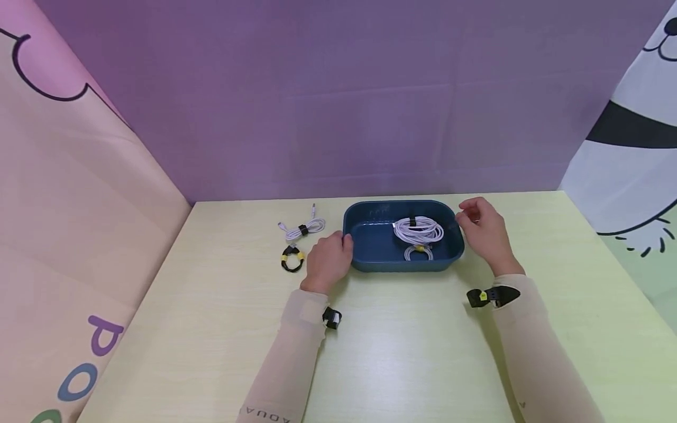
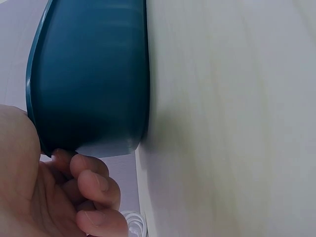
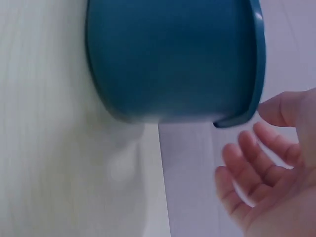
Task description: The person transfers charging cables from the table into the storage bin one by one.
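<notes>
A dark blue plastic box (image 1: 370, 265) stands on the table. Inside it, to the right, lie a large white cable coil (image 1: 427, 231) with a black tie and a smaller pale cable coil (image 1: 426, 254) with a yellow tie. My left hand (image 1: 329, 262) grips the box's left end by the rim, its fingers curled beneath the edge in the left wrist view. At the other end is my right hand (image 1: 483, 232). Its thumb is close to the rim, and the loosely bent fingers (image 3: 242, 170) stand apart from the wall; whether the thumb touches cannot be told.
Left of the box lies a white cable (image 1: 312, 228) bundled with a black tie. Just in front of it is a black cable ring (image 1: 292, 259) with yellow bands. A purple cloth (image 1: 344, 117) hangs behind the table's back edge, and printed cloths flank both sides.
</notes>
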Demonstrator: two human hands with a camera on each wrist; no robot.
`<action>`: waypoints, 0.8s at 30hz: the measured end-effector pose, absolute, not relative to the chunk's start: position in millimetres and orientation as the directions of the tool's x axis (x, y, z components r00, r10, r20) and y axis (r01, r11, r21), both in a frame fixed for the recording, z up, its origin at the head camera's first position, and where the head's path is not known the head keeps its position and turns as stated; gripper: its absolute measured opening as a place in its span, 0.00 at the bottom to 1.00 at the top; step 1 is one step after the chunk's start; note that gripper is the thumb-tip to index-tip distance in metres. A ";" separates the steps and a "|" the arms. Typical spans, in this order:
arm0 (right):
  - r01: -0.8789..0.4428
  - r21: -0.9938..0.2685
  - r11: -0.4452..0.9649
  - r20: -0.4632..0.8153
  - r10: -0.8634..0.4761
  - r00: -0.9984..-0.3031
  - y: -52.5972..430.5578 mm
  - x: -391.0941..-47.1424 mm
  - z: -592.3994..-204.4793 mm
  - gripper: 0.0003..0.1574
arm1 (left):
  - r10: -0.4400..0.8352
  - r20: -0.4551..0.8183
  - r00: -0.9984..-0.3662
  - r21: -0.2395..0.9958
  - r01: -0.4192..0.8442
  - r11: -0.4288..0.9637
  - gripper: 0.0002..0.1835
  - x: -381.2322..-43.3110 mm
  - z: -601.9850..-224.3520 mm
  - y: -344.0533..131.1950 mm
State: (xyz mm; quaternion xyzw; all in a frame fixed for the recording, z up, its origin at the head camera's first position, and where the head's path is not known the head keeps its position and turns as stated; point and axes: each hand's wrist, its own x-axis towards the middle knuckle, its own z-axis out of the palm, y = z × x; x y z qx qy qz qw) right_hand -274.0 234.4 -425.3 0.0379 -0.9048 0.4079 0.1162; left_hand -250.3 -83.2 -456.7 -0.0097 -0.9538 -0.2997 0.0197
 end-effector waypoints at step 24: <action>-0.019 -0.799 0.600 -0.027 -0.067 -0.997 248.5 -283.4 -452.0 0.30 | 0.018 0.046 -0.999 0.576 0.041 0.817 0.21 -249.0 -457.3 -84.3</action>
